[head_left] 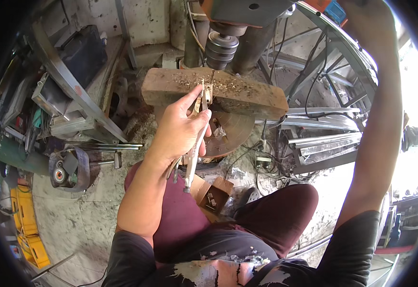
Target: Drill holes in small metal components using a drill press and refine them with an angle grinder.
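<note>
Presently, left hand (182, 125): gripping pliers (194, 160).
Metal piece (209, 94): could be spinning if that grip is slackening.
Right hand (367, 20): sitting high, grasp unclear.

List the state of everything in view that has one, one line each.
left hand: closed around the pliers
right hand: raised at upper right, grip unclear
pliers: held, tip at the small metal piece
wooden block: lying crosswise, strewn with shavings
drill chuck: above the wooden block, can't tell if spinning
cardboard box: open, small parts inside
black case: looks shut
</note>
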Demonstrator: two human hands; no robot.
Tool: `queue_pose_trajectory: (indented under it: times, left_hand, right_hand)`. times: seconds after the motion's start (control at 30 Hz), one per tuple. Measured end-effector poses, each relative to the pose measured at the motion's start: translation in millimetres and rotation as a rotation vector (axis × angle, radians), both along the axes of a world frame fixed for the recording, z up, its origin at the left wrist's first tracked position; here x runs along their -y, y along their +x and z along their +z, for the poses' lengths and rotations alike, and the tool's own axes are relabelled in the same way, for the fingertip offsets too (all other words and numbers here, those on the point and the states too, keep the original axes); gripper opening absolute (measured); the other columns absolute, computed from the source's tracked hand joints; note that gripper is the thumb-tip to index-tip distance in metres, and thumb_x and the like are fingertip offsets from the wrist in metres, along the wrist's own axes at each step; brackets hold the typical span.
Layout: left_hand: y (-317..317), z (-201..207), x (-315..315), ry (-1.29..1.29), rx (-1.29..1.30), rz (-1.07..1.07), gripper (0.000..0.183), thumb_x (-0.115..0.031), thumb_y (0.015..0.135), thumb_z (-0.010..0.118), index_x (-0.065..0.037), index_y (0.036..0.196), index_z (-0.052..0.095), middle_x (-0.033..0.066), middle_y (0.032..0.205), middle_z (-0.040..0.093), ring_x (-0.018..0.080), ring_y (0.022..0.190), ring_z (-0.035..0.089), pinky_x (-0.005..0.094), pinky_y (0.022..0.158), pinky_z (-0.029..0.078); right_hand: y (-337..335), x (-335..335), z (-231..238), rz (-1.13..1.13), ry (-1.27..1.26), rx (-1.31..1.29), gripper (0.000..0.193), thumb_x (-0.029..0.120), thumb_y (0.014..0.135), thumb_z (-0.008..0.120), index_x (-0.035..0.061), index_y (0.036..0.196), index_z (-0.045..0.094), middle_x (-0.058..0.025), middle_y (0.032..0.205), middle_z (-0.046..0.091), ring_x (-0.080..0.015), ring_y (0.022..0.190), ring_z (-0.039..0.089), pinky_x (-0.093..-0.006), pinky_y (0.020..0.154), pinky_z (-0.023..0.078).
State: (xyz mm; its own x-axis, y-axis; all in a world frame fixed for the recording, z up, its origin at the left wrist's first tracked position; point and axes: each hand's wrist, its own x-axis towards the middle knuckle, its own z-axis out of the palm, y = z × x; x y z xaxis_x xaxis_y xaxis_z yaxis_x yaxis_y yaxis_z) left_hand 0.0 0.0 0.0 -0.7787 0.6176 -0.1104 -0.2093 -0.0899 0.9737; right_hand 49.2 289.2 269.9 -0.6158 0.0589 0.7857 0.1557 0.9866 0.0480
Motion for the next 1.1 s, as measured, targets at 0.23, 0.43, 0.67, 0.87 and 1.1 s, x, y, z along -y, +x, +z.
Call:
queue_pose_trajectory:
  times: [0.23,0.43,0.67,0.87,1.1]
  left_hand:
    - [0,2,-3,-0.015,-0.013,-0.013,0.069,-0.008,0.102,0.061,-0.005,0.163,0.03,0.0061,0.068,0.062,0.0164,0.04,0.058,0.0304,0.038,0.044]
    - [4,3,-3,-0.051,-0.038,0.009,0.068,-0.007,0.102,0.06,-0.004,0.163,0.03,0.0058,0.067,0.061,0.0162,0.04,0.057,0.0306,0.037,0.044]
    - [1,0,-4,-0.056,-0.058,0.018,0.069,-0.006,0.1,0.06,-0.003,0.162,0.03,0.0065,0.065,0.062,0.0181,0.04,0.059,0.0326,0.037,0.046]
    - [3,1,-4,-0.076,-0.057,0.018,0.066,-0.009,0.103,0.06,-0.005,0.162,0.033,0.0055,0.068,0.062,0.0134,0.041,0.056,0.0273,0.04,0.042]
    - [4,1,-5,-0.079,-0.071,0.029,0.065,-0.01,0.103,0.06,-0.006,0.162,0.033,0.0055,0.069,0.062,0.0135,0.041,0.056,0.0274,0.04,0.042]
  right_hand:
    - [24,4,-47,-0.156,0.155,0.294,0.047,0.034,0.098,0.073,0.0057,0.134,0.063,-0.0137,0.106,0.076,-0.0181,0.086,0.069,-0.0344,0.08,0.051]
    - [29,27,-95,0.014,-0.201,0.377,0.053,0.043,0.099,0.068,0.0023,0.132,0.066,-0.024,0.098,0.074,-0.0327,0.092,0.073,-0.0466,0.09,0.052]
    - [26,43,-103,-0.033,-0.284,0.368,0.044,0.037,0.101,0.063,-0.0055,0.099,0.07,-0.0295,0.085,0.067,-0.0459,0.087,0.068,-0.0499,0.082,0.051]
    - [21,21,-127,0.082,-0.177,0.145,0.037,0.033,0.104,0.059,-0.002,0.093,0.063,-0.0172,0.07,0.055,-0.0296,0.066,0.052,-0.0419,0.068,0.044]
    - [22,23,-127,0.054,-0.216,0.199,0.037,0.03,0.105,0.059,-0.0023,0.087,0.058,-0.0159,0.067,0.051,-0.0262,0.062,0.045,-0.0411,0.064,0.042]
